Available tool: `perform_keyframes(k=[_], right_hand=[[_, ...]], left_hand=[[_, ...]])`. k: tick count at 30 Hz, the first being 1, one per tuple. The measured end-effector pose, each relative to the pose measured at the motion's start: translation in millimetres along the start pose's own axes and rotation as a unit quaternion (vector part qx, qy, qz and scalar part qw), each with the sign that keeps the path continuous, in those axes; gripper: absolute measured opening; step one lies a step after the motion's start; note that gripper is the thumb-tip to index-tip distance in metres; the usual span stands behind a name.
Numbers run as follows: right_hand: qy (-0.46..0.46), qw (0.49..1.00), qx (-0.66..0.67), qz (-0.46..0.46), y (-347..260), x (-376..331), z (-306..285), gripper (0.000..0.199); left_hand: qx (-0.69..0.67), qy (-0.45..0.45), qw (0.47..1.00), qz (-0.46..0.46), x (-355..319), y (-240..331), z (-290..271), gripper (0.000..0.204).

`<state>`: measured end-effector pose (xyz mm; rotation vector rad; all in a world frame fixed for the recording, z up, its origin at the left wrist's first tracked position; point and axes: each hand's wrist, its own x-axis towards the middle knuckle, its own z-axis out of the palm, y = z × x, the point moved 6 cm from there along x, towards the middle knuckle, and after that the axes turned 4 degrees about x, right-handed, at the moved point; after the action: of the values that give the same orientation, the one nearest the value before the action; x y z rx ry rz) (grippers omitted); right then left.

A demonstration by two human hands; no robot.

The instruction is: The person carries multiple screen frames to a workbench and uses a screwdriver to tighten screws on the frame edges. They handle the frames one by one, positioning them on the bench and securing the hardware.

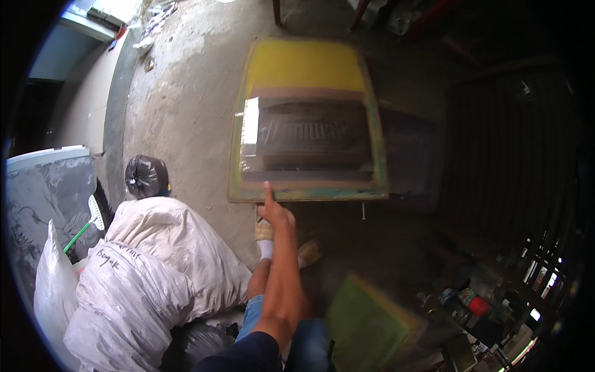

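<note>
Our left hand [276, 214] has one finger over the screen [310, 118] at its near edge, can't tell if we're gripping; we'd avoid the middle.

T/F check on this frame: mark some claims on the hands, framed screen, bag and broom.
1. The left hand is at the near edge of the framed screen. True.
2. The yellow band is at the framed screen's end nearest the person. False: the yellow band is at the far end.
3. The black plastic bag lies right of the framed screen. False: the black plastic bag lies to its left.
4. The broom has a green handle. True.
5. Both of the person's hands are in view. False: only the left hand shows.
</note>
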<state>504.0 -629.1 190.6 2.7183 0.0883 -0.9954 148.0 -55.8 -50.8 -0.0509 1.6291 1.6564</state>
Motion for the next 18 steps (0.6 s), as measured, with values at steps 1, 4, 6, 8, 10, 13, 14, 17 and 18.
perform_keyframes(k=[1, 4, 6, 8, 10, 13, 14, 17, 18], right_hand=[[0.003, 1.000, 0.007, 0.009, 3, -3, 2, 0.072], [0.006, 0.999, 0.042, 0.029, 10, -14, 4, 0.075], [0.007, 0.998, 0.060, 0.036, 11, -20, 1, 0.078], [0.012, 0.995, 0.084, 0.050, 12, -21, 5, 0.081], [0.019, 0.991, 0.112, 0.071, 15, -32, 12, 0.083], [0.036, 0.973, 0.152, 0.168, 58, -66, 39, 0.087], [0.044, 0.964, 0.173, 0.196, 75, -79, 49, 0.088], [0.016, 0.974, 0.192, 0.117, 34, -159, -23, 0.083], [0.070, 0.966, 0.232, 0.086, 61, -163, -7, 0.085]], left_hand=[[-0.015, 0.013, 1.000, -0.023, -15, 10, 16, 0.050], [-0.063, 0.027, 0.998, 0.005, -58, 75, 75, 0.049], [-0.077, 0.019, 0.995, 0.060, -59, 118, 104, 0.051], [-0.082, 0.046, 0.991, 0.097, -57, 167, 143, 0.052], [-0.034, 0.038, 0.983, 0.178, -43, 212, 171, 0.051], [-0.008, -0.021, 0.959, 0.282, -64, 282, 248, 0.044], [-0.089, -0.130, 0.951, 0.265, -89, 316, 280, 0.043], [0.233, -0.135, 0.870, 0.413, -140, 382, 338, 0.059], [0.263, -0.187, 0.859, 0.397, -160, 398, 349, 0.064]])
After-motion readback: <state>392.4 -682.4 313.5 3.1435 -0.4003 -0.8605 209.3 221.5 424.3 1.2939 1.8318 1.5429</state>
